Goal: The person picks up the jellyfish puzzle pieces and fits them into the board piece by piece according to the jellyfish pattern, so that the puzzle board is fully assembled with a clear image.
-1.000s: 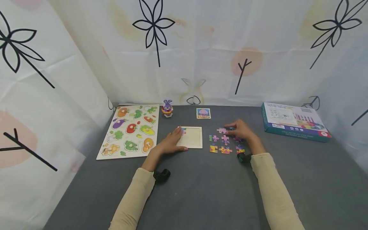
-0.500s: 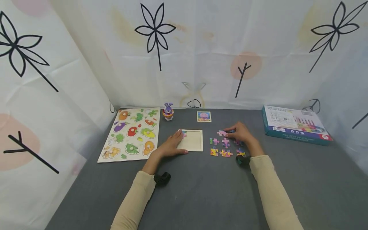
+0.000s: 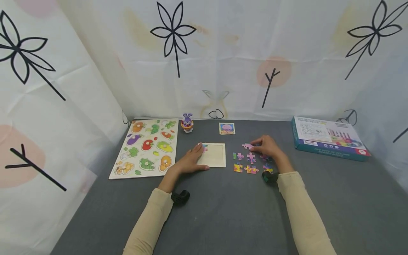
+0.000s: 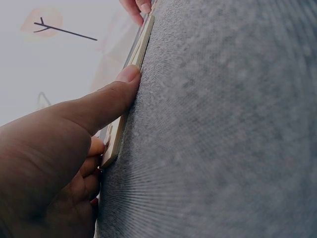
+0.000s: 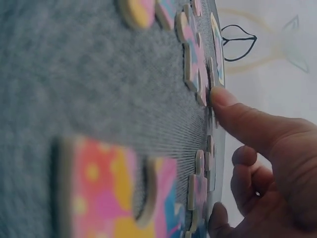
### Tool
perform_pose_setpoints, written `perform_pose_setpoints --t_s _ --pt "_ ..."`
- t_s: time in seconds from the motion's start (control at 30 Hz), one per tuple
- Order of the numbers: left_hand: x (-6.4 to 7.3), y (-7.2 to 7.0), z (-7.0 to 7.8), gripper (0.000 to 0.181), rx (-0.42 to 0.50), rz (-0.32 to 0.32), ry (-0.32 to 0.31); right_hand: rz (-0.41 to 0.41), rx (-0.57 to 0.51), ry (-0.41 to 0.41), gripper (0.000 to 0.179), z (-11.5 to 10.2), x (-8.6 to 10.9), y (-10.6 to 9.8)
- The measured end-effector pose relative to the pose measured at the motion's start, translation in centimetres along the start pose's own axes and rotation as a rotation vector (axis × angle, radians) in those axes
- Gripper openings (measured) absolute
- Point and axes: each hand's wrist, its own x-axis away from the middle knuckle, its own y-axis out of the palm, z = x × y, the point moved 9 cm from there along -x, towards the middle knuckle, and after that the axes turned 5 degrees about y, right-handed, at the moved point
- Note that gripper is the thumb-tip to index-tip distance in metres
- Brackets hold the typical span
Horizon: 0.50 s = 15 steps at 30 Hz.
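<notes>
My left hand (image 3: 190, 160) rests against the left side of a pale wooden puzzle tray (image 3: 215, 156). Its thumb (image 4: 116, 94) presses along the tray's near edge, and the other fingers lie at the left side. One pink-and-blue puzzle piece (image 3: 205, 148) sits in the tray's upper left corner, partly covered by the fingers. Right of the tray, my right hand (image 3: 267, 147) pinches a pink puzzle piece (image 3: 246, 145) between thumb (image 5: 225, 101) and index finger, low over the table. Several other pieces lie loose in rows, including a yellow piece (image 3: 238, 168); the hand partly hides some.
A vegetable peg board (image 3: 143, 152) lies at the left. Behind the tray stand a purple rabbit figurine (image 3: 187, 124) and a small picture card (image 3: 227, 128). A teal-sided box (image 3: 329, 138) lies at the back right, near the cloth backdrop (image 3: 223, 71).
My right index finger has come down and in toward the thumb, closing on the pink piece. The left hand stays at the tray. The head view has shifted slightly.
</notes>
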Motion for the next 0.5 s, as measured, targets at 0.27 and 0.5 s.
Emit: perform_pose_setpoints --t_s 0.27,0.5 --pt "-1.1 1.2 -2.2 0.105 0.100 0.048 0.081 0.039 0.010 -0.055 0.032 -1.3 0.0 -0.6" --pt "0.0 0.0 -0.3 0.102 0.108 0.035 0.055 0.086 0.054 -0.115 0.032 -3.3 -0.1 -1.4"
